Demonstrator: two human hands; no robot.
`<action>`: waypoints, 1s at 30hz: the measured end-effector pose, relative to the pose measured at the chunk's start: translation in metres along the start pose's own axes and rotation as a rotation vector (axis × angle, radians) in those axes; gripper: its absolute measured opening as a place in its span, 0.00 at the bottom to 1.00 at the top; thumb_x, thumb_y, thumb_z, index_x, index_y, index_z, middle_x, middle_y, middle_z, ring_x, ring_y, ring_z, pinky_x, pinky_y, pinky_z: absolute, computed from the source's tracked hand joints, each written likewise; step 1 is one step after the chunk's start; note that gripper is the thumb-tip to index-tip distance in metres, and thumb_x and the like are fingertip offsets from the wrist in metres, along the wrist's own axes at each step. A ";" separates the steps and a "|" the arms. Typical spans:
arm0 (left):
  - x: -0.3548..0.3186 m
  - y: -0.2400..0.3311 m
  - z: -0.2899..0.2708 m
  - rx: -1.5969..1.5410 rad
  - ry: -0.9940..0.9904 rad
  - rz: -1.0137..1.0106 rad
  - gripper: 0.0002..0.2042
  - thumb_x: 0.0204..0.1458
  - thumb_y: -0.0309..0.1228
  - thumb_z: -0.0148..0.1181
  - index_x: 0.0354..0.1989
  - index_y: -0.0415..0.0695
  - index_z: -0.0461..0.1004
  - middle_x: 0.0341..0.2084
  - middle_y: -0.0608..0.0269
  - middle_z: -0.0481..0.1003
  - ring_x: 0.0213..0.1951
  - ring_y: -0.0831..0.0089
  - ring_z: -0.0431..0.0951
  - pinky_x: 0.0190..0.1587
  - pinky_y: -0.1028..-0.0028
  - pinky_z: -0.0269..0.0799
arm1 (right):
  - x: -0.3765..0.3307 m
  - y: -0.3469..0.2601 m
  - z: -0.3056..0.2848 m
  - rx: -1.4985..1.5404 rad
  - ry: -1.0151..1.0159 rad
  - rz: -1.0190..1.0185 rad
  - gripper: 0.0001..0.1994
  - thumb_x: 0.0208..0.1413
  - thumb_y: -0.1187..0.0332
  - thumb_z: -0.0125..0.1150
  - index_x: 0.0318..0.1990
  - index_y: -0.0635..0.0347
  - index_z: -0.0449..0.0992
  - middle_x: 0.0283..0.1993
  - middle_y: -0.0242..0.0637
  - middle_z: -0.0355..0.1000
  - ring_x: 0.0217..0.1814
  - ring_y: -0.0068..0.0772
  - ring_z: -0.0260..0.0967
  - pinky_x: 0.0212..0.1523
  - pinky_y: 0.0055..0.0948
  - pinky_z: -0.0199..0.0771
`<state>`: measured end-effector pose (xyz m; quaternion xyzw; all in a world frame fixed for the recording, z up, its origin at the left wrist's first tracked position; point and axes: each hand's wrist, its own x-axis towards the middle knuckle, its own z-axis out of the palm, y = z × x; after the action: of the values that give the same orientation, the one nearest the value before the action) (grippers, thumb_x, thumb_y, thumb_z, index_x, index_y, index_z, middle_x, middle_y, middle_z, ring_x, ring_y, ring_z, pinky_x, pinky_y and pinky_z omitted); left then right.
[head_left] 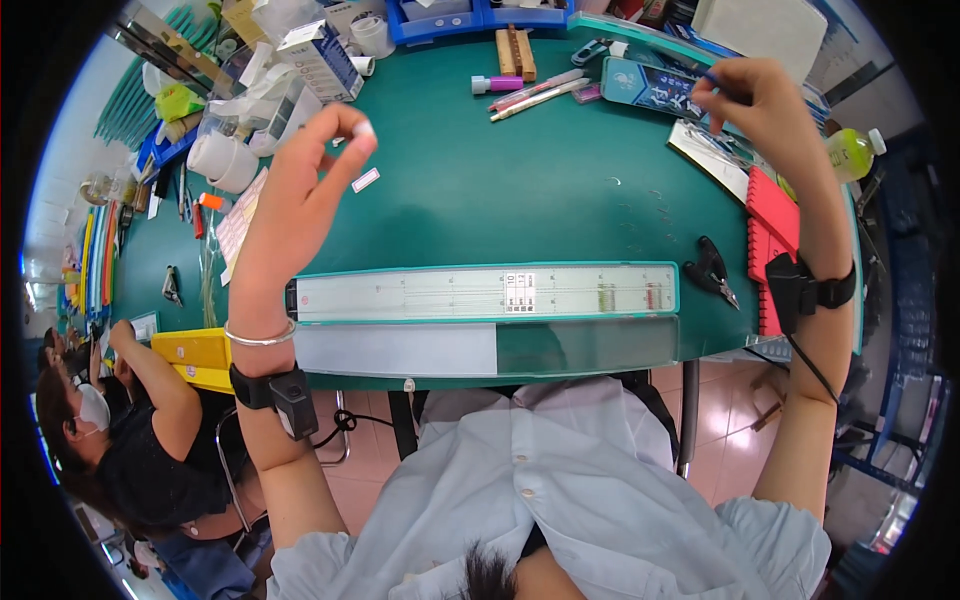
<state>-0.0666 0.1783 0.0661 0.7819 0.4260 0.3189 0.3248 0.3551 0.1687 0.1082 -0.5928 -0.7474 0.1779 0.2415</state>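
Note:
My left hand (305, 195) is raised above the left part of the green table, its thumb and forefinger curled together. Anything between them is too fine to make out. At the far right my right hand (755, 95) bends over a blue tin (640, 85), its fingertips pinched; what they hold, if anything, I cannot make out. Between my arms and close to my body lies a long, shallow case (440, 285) with a white, ruled inside and a teal rim. Its clear lid (590, 345) is folded open toward me. Fine coloured strands (607, 297) lie near its right end.
Black-handled pliers (708, 268) lie right of the case, near red notebooks (773, 215). Pens (540, 97), a purple-capped tube (497, 85) and wooden blocks (516, 55) lie at the back. White rolls (222, 162) and a carton (320, 62) crowd the left. A co-worker (140, 430) sits at left.

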 end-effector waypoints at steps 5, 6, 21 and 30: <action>-0.017 -0.024 -0.008 0.416 -0.064 -0.066 0.08 0.64 0.32 0.55 0.40 0.40 0.69 0.31 0.60 0.71 0.32 0.71 0.68 0.37 0.73 0.65 | -0.001 0.001 0.038 -0.036 -0.148 0.079 0.09 0.48 0.74 0.69 0.27 0.71 0.75 0.21 0.39 0.69 0.23 0.27 0.68 0.30 0.27 0.70; -0.019 -0.029 -0.009 0.417 -0.066 -0.063 0.08 0.64 0.32 0.55 0.40 0.40 0.69 0.31 0.60 0.71 0.32 0.71 0.68 0.37 0.73 0.65 | 0.001 0.003 0.047 -0.085 -0.165 0.011 0.10 0.49 0.73 0.69 0.28 0.71 0.75 0.22 0.40 0.69 0.23 0.27 0.67 0.30 0.28 0.69; -0.046 -0.063 -0.035 0.675 0.119 -0.091 0.24 0.50 0.21 0.67 0.57 0.38 0.70 0.45 0.53 0.76 0.47 0.63 0.76 0.51 0.67 0.70 | -0.075 -0.012 0.012 0.373 0.304 0.001 0.14 0.66 0.64 0.57 0.52 0.62 0.78 0.23 0.32 0.72 0.23 0.18 0.66 0.26 0.24 0.65; -0.116 0.013 0.037 0.011 0.295 0.112 0.01 0.57 0.20 0.59 0.36 0.38 0.74 0.32 0.58 0.71 0.31 0.75 0.70 0.31 0.75 0.70 | -0.297 0.073 -0.031 -0.268 1.066 0.540 0.12 0.69 0.66 0.53 0.41 0.64 0.80 0.33 0.30 0.76 0.29 0.17 0.68 0.29 0.22 0.65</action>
<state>-0.0826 0.0628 0.0292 0.7508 0.4266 0.4454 0.2365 0.4852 -0.1039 0.0485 -0.7938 -0.3631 -0.1838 0.4519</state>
